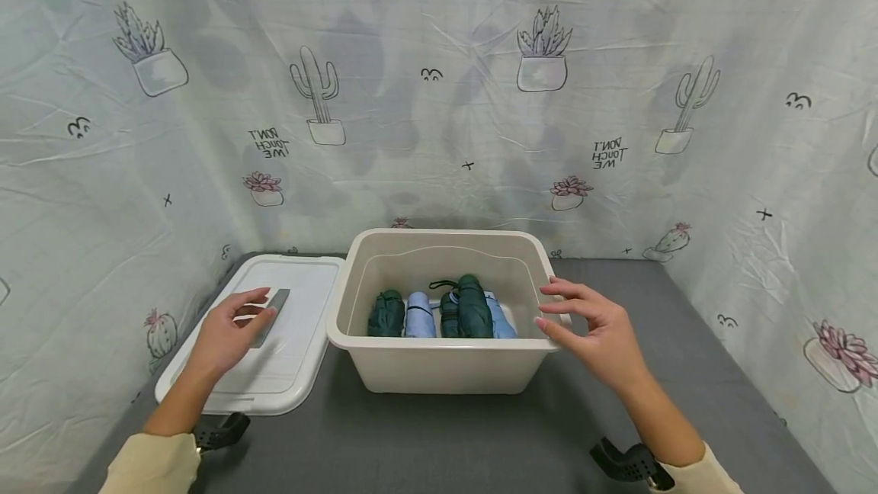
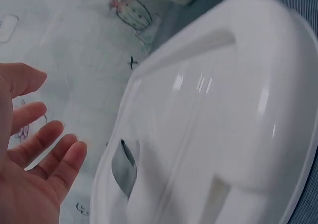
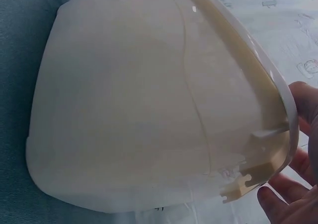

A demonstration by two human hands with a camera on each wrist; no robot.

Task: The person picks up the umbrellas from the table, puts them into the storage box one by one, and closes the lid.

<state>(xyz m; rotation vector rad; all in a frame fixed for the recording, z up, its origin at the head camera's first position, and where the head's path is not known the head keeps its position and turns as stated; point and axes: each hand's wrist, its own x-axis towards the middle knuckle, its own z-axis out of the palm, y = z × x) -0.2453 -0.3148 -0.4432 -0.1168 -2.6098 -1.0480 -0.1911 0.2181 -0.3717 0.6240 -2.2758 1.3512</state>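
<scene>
A beige plastic tub (image 1: pixel 446 366) stands on the dark grey tabletop. Inside it lie several folded umbrellas, among them a dark green umbrella (image 1: pixel 473 309) with a wrist loop and a light blue umbrella (image 1: pixel 420 316). My right hand (image 1: pixel 595 326) is at the tub's right rim, fingers spread, fingertips right at the edge. To the left, my left hand (image 1: pixel 229 332) hovers over a white lid (image 1: pixel 302 357), fingers loosely bent with nothing between them. Near those fingertips, a flat grey piece (image 1: pixel 276 314) lies on the lid; the left wrist view shows this grey piece (image 2: pixel 124 170) partly.
The lid lies flat, close against the tub's left side. A pale curtain (image 1: pixel 439 120) printed with cactus drawings surrounds the table at the back and both sides. Grey tabletop (image 1: pixel 425 441) extends in front of the tub. Both wrists wear black straps.
</scene>
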